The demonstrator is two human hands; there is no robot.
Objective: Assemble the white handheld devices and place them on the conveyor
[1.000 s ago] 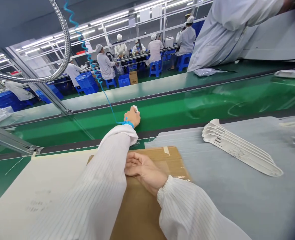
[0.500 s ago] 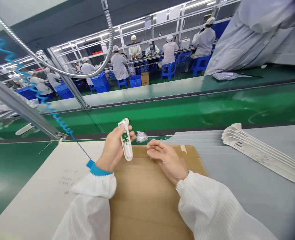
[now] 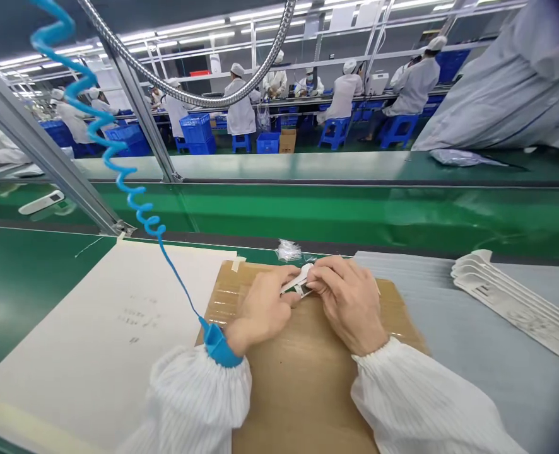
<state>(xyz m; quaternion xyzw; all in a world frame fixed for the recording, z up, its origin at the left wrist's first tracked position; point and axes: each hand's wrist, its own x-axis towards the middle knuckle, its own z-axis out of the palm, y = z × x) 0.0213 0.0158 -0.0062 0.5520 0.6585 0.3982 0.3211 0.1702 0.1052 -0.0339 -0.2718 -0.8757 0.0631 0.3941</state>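
A small white plastic part is held between both hands above the far part of the brown cardboard. My left hand grips its left end with thumb and fingers, and a blue band with a coiled cord circles that wrist. The fingers of my right hand are closed on the part's right end and hide much of it. Just beyond the hands lies a little heap of clear plastic.
Nested white curved parts lie on grey sheets at the right. White paper covers the left side. A metal post and a hanging metal hose stand before the green conveyor. People sit far behind.
My left hand has moved right with the white part, which is now tilted over. My right hand has closed on its other end. The camera view has shifted.
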